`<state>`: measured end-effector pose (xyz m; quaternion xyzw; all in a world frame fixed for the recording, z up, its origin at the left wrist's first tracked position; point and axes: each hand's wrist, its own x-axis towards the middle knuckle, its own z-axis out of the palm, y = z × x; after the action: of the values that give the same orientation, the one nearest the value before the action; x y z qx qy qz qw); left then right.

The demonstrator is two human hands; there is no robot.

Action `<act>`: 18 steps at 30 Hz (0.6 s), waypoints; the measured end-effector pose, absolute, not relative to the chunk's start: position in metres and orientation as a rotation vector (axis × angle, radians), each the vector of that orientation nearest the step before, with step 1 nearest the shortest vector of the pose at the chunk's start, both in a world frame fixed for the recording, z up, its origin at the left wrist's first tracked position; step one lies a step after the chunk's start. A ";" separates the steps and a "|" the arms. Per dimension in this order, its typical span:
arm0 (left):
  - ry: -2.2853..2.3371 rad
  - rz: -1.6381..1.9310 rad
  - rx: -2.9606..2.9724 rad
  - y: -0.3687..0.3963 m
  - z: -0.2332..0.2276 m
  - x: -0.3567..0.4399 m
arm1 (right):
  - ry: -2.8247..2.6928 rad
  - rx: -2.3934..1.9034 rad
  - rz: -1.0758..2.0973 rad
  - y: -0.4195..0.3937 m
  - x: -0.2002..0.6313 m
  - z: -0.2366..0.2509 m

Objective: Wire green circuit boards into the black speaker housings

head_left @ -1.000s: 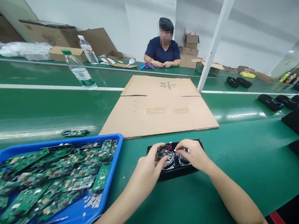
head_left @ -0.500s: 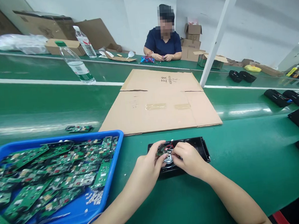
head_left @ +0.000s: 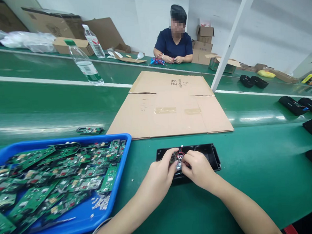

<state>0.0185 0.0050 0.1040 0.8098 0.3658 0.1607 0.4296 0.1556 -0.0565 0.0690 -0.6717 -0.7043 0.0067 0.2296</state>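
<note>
A black speaker housing (head_left: 211,155) lies open on the green table in front of me, with a round silver speaker driver inside it. My left hand (head_left: 159,174) pinches a small green circuit board (head_left: 174,158) with red wires over the housing's left half. My right hand (head_left: 197,167) meets it from the right, fingertips on the board and its wires. Both hands hide most of the drivers.
A blue tray (head_left: 108,206) heaped with several green circuit boards sits at my left. A flattened cardboard sheet (head_left: 168,106) lies beyond the housing. Water bottles (head_left: 85,66) stand farther left. A person in a dark shirt (head_left: 174,44) sits across. Black housings (head_left: 291,104) line the right side.
My right hand slid left along the housing until it met my left hand over the small board. The right half of the housing is now uncovered. The view shifted slightly.
</note>
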 end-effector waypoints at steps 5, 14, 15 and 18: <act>0.798 0.402 1.842 0.009 0.104 0.016 | -1.947 -1.819 0.119 -0.058 0.160 0.072; 0.719 0.364 1.899 0.014 0.109 0.012 | -1.719 -1.690 0.311 -0.056 0.166 0.071; 0.717 0.361 1.917 0.014 0.109 0.013 | -1.737 -1.678 0.338 -0.056 0.167 0.071; 0.712 0.385 1.862 0.012 0.109 0.013 | -1.826 -1.655 0.285 -0.055 0.170 0.072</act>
<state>0.0133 0.0122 0.1089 0.7790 0.2980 0.1609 0.5277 0.1696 -0.0554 0.0725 -0.6309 -0.6963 0.1088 0.3245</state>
